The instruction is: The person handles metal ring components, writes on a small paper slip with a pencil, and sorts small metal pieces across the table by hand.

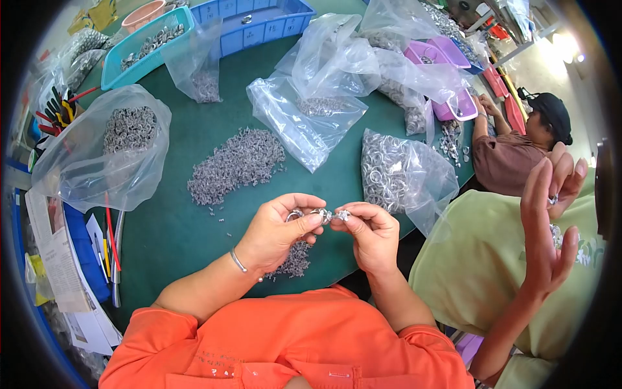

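Over the near part of the green table, my left hand is closed, its thumb and fingers pinching a shiny silver ring. A second ring-like loop shows between its fingers. My right hand pinches a small silver metal piece right up against that ring; whether they are joined I cannot tell. Partly hidden beneath my left hand lies a small heap of tiny grey metal pieces. Beyond my hands spreads a larger pile of the same pieces.
A clear bag of rings lies beyond my right hand. Other plastic bags, a turquoise basket and blue trays stand farther off. Pliers are at left. A co-worker's raised hand is close on the right; another person sits behind.
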### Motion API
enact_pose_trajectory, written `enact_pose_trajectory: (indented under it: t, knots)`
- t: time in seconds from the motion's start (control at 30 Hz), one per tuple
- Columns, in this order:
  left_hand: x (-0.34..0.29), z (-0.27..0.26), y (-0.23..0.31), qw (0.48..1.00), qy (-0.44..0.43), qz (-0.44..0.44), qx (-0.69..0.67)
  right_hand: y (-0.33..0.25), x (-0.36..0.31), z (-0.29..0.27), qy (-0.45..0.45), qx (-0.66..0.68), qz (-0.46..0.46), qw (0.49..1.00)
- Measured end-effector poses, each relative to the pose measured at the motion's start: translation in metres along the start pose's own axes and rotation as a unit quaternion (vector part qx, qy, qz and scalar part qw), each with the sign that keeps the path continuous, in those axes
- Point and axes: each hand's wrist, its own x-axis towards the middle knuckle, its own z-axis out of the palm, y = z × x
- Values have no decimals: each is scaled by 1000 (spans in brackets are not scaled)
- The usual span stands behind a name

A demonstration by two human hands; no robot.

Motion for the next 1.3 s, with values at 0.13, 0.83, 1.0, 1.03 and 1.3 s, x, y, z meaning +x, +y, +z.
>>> enact_pose_trajectory:
  t: [0.13, 0.83, 1.0, 1.03, 1.3]
  knots:
    - [0, 0, -2, 1000, 0, 7, 2, 0, 0, 0, 7, -4, 9, 1000]
    - [5, -10, -7, 986, 9, -100, -132, -9, -4, 10, 46, -68, 52, 995]
    - [8, -17, -13, 963, -75, -138, -218, -13, -3, 20, 37, -149, -35, 987]
    - [8, -17, -14, 963, -76, -139, -218, -13, -3, 22, 26, -159, -44, 986]
    - [10, -19, -16, 924, -168, -177, -296, -18, -2, 25, -4, -171, -46, 984]
